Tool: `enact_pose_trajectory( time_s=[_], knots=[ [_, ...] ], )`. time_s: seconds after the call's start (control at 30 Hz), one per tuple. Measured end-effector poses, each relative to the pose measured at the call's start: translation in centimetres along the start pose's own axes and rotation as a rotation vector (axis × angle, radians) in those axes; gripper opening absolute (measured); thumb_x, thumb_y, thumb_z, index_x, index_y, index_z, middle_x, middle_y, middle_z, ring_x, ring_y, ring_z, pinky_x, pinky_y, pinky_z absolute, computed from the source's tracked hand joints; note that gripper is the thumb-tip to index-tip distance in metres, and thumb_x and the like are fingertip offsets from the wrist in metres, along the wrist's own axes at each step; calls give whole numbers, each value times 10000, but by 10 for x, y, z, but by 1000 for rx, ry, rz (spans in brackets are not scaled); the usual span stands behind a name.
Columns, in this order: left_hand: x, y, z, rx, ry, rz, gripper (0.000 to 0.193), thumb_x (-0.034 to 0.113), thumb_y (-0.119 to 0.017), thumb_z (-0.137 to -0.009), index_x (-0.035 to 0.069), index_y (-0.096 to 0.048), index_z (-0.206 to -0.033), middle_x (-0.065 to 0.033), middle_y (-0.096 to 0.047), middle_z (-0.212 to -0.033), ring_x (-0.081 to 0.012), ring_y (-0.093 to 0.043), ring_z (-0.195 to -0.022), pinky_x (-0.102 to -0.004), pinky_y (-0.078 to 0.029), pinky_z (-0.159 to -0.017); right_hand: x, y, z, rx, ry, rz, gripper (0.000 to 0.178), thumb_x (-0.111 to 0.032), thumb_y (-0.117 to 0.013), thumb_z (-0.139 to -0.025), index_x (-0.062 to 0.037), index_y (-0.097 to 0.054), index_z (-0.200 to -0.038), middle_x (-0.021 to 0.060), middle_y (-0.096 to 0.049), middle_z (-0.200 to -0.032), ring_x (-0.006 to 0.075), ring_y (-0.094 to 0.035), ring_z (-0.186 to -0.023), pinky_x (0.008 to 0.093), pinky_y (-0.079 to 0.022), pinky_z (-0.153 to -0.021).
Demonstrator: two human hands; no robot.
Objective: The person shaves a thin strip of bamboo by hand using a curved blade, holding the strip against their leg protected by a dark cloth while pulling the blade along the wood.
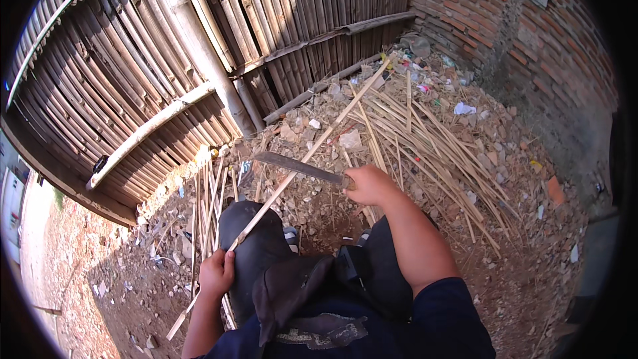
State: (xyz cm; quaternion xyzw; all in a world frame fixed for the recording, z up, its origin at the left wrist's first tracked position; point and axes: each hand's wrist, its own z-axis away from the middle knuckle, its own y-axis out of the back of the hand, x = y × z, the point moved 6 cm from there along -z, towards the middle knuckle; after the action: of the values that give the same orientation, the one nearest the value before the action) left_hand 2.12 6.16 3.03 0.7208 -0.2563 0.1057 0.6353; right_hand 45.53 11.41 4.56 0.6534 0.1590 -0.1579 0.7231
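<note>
My left hand [216, 272] is closed round the near part of a long bamboo strip [325, 134], beside my left knee. The strip slants up and away to the right, past the knee, toward the rubble pile. In my right hand [367, 185] is the handle of a machete [299, 167], its dark blade pointing left. The blade crosses the strip in this view; whether the two touch, I cannot tell. More split bamboo strips [438, 153] lie in a loose heap beyond my right hand, and several others [209, 199] stand or lean by my left leg.
A bamboo wall [266, 13] with a thick pole [199, 46] rises ahead and to the left. On the right stands a brick wall [465, 6]. Broken stones, brick pieces and litter [465, 109] cover the ground between them. A small dark box [352, 263] hangs at my lap.
</note>
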Motion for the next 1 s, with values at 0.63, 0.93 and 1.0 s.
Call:
enact_pose_trajectory(
  time_s=[0.63, 0.93, 1.0],
  knots=[
    [0, 3, 13, -36, 12, 36, 428, 286, -612, -1000, 28, -482, -685, -207, -542, -573, -428, -556, -535, -504, -406, -523, -9, -9, 0, 25, 123, 22, 305, -286, -764, -800, -111, -686, -1038, 169, -710, -847, 378, -701, -861, 495, -552, -775],
    [-3, 1, 14, -9, 12, 61, 438, 297, -621, -997, 33, -483, -676, -185, -523, -548, -398, -539, -500, -485, -395, -504, -12, -9, 1, -10, 115, -18, 299, -308, -750, -818, -108, -674, -1027, 161, -707, -823, 382, -700, -846, 495, -547, -754],
    [-4, 1, 14, -3, 11, 63, 438, 298, -623, -996, 33, -483, -676, -183, -519, -546, -393, -534, -495, -481, -393, -503, -11, -10, 0, -7, 124, -5, 298, -311, -750, -820, -109, -674, -1025, 161, -707, -822, 383, -700, -843, 495, -547, -753]
  ],
)
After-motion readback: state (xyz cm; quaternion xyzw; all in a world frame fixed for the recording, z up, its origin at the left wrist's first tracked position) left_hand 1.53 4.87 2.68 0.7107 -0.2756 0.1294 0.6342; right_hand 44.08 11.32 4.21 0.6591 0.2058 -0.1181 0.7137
